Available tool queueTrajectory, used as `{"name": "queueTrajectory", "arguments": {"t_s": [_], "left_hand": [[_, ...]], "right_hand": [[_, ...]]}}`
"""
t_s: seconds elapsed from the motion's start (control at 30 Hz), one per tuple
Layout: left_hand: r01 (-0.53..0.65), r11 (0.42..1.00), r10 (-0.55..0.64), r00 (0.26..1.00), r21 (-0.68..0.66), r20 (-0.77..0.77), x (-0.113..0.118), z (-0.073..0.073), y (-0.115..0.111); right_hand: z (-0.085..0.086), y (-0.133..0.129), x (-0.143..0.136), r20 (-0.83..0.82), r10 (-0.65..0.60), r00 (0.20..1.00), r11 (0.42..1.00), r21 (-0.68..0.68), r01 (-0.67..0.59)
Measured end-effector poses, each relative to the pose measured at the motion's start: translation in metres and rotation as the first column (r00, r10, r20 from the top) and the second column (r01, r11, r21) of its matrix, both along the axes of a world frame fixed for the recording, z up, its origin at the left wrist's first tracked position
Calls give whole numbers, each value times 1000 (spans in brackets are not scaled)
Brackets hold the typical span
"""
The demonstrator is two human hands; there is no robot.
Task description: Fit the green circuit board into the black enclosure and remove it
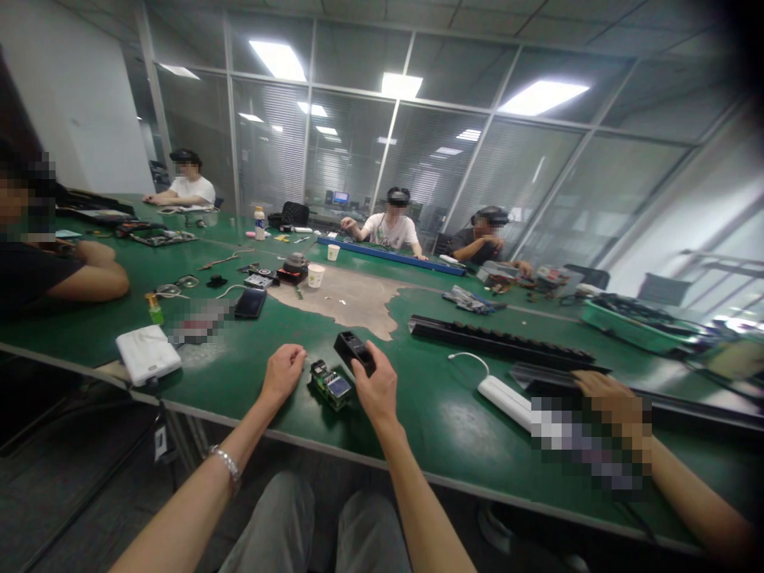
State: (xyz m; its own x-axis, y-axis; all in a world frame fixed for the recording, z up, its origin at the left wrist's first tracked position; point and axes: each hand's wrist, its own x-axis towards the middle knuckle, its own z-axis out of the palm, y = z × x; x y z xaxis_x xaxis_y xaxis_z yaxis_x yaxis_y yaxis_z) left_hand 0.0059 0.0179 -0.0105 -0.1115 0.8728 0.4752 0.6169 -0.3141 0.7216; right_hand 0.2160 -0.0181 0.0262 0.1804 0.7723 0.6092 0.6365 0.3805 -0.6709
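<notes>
My right hand [376, 383] grips a black plastic housing [353, 350] with a recess in its top face, held tilted just above the table. Between my two hands a green circuit board assembly [331, 386] with a small screen rests on the green tabletop. My left hand [284, 374] lies on the table to the left of the board, its fingers curled together. Whatever those fingers may hold is too small to make out. The left hand does not touch the board.
A white power bank [148, 354] and a black phone [250, 302] lie to the left. Paper cups [316, 275] stand further back. On the right are a white hub [504, 402], black rails [501, 341] and a co-worker's hand [609, 398]. Other people sit around the table.
</notes>
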Motion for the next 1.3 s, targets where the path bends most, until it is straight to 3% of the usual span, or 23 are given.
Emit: {"name": "queueTrajectory", "arguments": {"t_s": [0.17,0.3,0.57,1.07,1.3], "left_hand": [[10,1000,-10,1000,-3,-8,0,0,0],[9,1000,-9,1000,5,-13,-1,0,0],[18,1000,-18,1000,-4,-10,-1,1,-1],[-1,1000,1,1000,9,19,-2,1,3],[4,1000,-4,1000,-6,22,-1,2,4]], "right_hand": [[-34,13,10,59,18,998,1000,-5,-18],[-44,15,11,105,31,994,999,7,-32],[-42,7,12,158,-71,985,997,23,69],[-43,10,11,171,18,985,999,26,-23],[-40,9,7,174,5,985,1000,24,-10]]}}
